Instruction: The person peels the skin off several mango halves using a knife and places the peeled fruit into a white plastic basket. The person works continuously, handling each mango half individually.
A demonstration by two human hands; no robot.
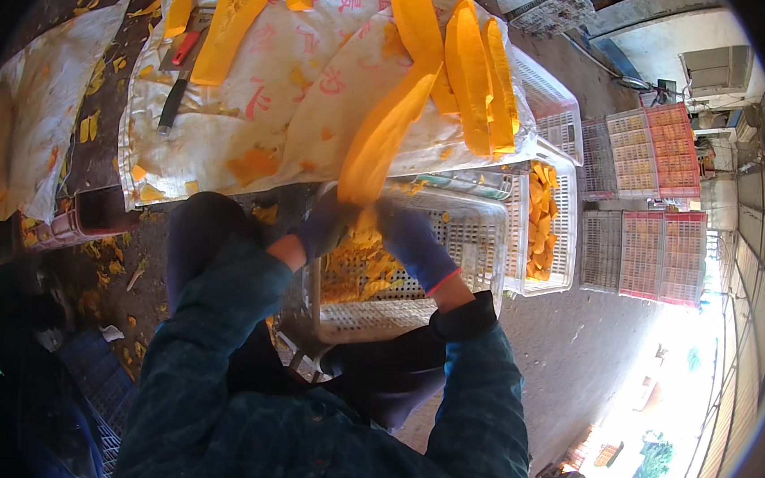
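Note:
My left hand (pixel 325 224), in a dark blue glove, is blurred at the near end of a long orange squash piece (pixel 391 128) that leans over the table's edge. My right hand (pixel 410 241), in a matching glove, is at the other side of that end; the fingers of both are blurred, and whether either holds a tool is unclear. Beneath them a white plastic crate (pixel 403 325) holds orange peelings and scraps (pixel 360 271). More long squash pieces (pixel 469 77) lie on the cloth to the right, others (pixel 238 19) at the upper left.
White sacking (pixel 228 139) with red writing covers the table. On it lie a black-handled knife (pixel 175 105) and a red-handled tool (pixel 185 48). A second white crate (pixel 542 218) of orange pieces stands to the right, with stacked crates (pixel 644 253) beyond. Scraps litter the floor at left.

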